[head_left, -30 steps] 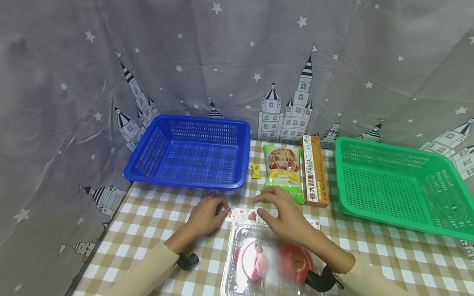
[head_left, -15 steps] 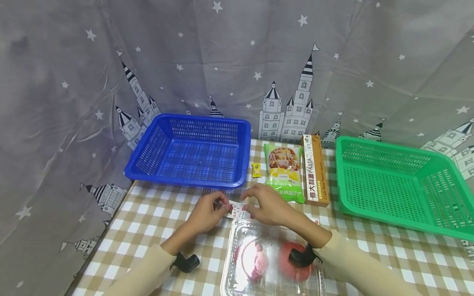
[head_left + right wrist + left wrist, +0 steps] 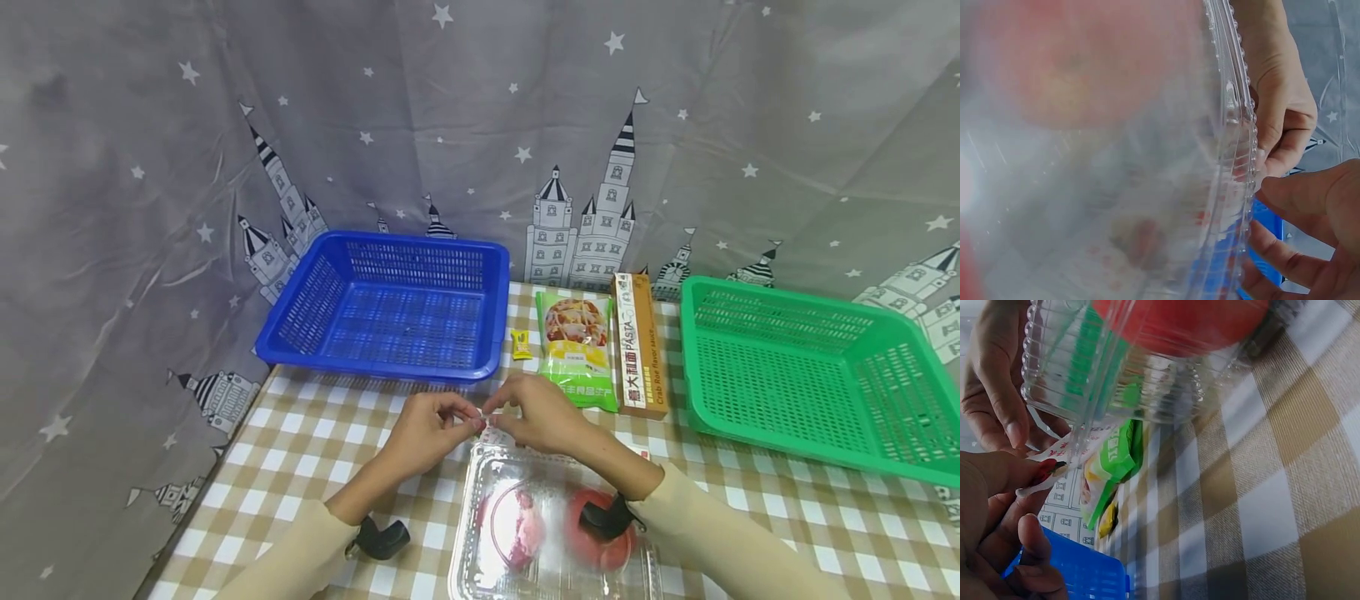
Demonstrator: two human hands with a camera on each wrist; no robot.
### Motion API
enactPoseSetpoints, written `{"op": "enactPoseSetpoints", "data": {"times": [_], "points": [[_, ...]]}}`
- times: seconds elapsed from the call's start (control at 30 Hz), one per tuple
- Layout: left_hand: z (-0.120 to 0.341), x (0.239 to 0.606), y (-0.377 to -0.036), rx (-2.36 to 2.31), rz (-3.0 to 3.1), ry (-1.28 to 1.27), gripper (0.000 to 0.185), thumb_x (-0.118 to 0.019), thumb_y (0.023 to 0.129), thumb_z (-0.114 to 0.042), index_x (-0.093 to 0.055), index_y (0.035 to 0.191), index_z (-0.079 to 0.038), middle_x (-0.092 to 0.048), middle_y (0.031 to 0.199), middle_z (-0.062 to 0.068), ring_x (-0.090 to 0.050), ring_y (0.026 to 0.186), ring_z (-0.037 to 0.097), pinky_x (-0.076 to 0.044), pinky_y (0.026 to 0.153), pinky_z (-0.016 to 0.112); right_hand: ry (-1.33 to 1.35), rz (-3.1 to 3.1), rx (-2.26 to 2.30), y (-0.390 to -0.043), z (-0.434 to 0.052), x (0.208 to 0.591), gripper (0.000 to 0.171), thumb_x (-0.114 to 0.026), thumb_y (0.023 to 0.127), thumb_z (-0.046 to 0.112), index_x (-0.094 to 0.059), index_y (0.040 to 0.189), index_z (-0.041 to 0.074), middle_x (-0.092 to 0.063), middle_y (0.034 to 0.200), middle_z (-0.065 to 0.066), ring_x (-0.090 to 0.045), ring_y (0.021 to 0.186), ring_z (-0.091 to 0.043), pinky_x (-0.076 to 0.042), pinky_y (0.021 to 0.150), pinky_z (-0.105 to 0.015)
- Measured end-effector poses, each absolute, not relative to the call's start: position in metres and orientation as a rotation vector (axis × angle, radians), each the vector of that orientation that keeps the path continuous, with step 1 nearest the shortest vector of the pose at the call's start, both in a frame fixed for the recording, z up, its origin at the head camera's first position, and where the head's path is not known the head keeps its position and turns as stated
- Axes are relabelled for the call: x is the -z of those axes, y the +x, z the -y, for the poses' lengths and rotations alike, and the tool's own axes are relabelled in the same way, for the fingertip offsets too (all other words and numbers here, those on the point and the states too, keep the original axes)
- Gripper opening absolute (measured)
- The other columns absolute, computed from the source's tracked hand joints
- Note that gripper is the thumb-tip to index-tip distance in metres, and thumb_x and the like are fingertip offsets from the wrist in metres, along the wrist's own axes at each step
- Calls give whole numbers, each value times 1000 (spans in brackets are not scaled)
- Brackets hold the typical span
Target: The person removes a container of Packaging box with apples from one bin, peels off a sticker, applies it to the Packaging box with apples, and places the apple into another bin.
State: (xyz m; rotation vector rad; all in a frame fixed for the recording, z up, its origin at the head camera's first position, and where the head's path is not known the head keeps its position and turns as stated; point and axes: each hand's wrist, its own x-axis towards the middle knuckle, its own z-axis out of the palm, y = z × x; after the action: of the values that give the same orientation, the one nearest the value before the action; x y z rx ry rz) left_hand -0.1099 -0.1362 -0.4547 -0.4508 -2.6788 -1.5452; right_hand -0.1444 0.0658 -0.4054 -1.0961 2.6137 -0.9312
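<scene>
A clear plastic clamshell box (image 3: 551,533) lies on the checked table near me, with a red round fruit (image 3: 600,533) and a pink item (image 3: 517,529) inside. My left hand (image 3: 467,419) pinches the white printed label tab (image 3: 1054,467) at the box's far left corner. Fingertip to fingertip with it, my right hand (image 3: 501,410) pinches the rim of the box there. In the left wrist view my left hand (image 3: 1035,478) is low at the left and the box (image 3: 1147,381) stands tilted above it. The right wrist view shows my right hand (image 3: 1297,200) at the box's beaded rim (image 3: 1244,144).
An empty blue basket (image 3: 386,367) stands at the back left and an empty green basket (image 3: 795,433) at the right. Between them lie a small yellow sweet (image 3: 521,343), a green food packet (image 3: 579,350) and an orange pasta box (image 3: 639,346). A starry grey curtain hangs behind.
My right hand has moved left from over the box to its far left corner and met my left hand. Both now pinch the label and rim there.
</scene>
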Motion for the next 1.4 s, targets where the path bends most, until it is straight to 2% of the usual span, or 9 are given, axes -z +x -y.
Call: {"op": "enactPoseSetpoints", "data": {"times": [0.23, 0.47, 0.57, 0.73, 0.97, 1.2, 1.4], "points": [[133, 449, -107, 1618, 2664, -397, 8, -78, 75, -19, -72, 79, -22, -63, 68, -13, -54, 52, 13, -45, 45, 26, -1072, -2634, 941, -143, -64, 405, 9, -70, 81, 16, -74, 88, 18, -62, 78, 11, -55, 72, -11, -44, 62, -24], [134, 449, -109, 1708, 2643, -355, 7, -77, 76, -21, -73, 81, -21, -66, 71, -10, -52, 50, 15, -42, 42, 24, -1070, -2683, 943, -143, -65, 407, 7, -72, 78, 15, -74, 83, 19, -59, 73, 14, -50, 64, -7, -42, 57, -22], [137, 450, -109, 1767, 2628, -313, 6, -74, 79, -20, -73, 85, -17, -66, 72, -5, -53, 52, 15, -42, 44, 24, -1047, -2686, 975, -142, -66, 408, 6, -74, 77, 15, -73, 82, 18, -58, 71, 15, -50, 61, -3, -43, 55, -21], [141, 452, -109, 1839, 2600, -228, 10, -64, 86, -9, -73, 89, -11, -67, 74, 5, -55, 52, 18, -44, 45, 26, -1031, -2684, 1013, -140, -69, 408, 6, -74, 77, 14, -73, 81, 18, -55, 67, 14, -49, 58, -3, -43, 52, -21], [149, 460, -111, 1829, 2638, -134, 15, -60, 86, -5, -73, 88, -13, -67, 75, 6, -55, 51, 18, -41, 41, 23, -1023, -2583, 1099, -134, -76, 403, 5, -69, 82, 12, -72, 84, 15, -62, 75, 12, -53, 60, -3, -46, 55, -22], [151, 471, -112, 1658, 2700, -160, 15, -62, 82, -2, -72, 87, -11, -63, 64, 2, -55, 52, 13, -45, 45, 26, -961, -2556, 1175, -129, -86, 400, 5, -69, 82, 13, -70, 84, 18, -62, 78, 14, -55, 67, -4, -49, 61, -25], [151, 474, -109, 1443, 2740, -233, 23, -59, 78, -1, -71, 94, -11, -69, 78, 1, -54, 52, 7, -46, 48, 25, -948, -2539, 1283, -126, -97, 396, 8, -70, 81, 10, -70, 85, 16, -62, 78, 12, -57, 67, -5, -50, 63, -24]]}}
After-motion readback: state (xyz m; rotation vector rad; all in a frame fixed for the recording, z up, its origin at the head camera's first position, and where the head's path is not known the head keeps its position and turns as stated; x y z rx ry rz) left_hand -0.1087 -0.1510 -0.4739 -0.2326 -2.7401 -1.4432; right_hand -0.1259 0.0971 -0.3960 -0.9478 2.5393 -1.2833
